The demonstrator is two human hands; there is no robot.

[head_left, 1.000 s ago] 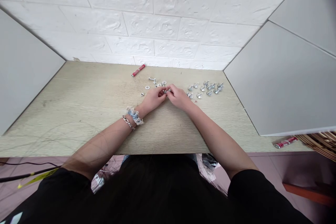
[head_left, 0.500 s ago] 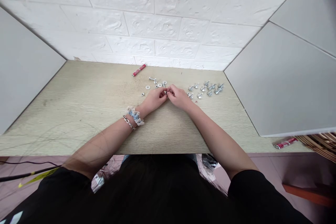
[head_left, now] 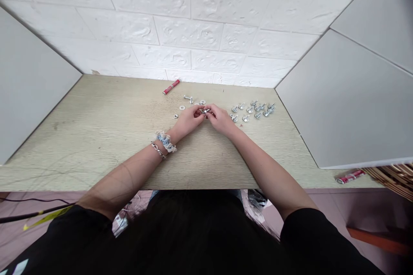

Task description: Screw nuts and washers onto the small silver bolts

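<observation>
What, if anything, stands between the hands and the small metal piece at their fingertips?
Nothing visible: the left hand and right hand both pinch the small metal piece. One loose washer lies beside the left hand.

We've a red tube (head_left: 171,87) on the tbl (head_left: 106,124), nr the white brick wall (head_left: 174,30). Far R, we see a 2nd tube (head_left: 350,176) beside brown wicker (head_left: 392,179), w/ pink floor (head_left: 331,202) below.

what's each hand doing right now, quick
Left hand: closed, holding a small metal part.
Right hand: closed, fingertips on the same small metal part.
</observation>
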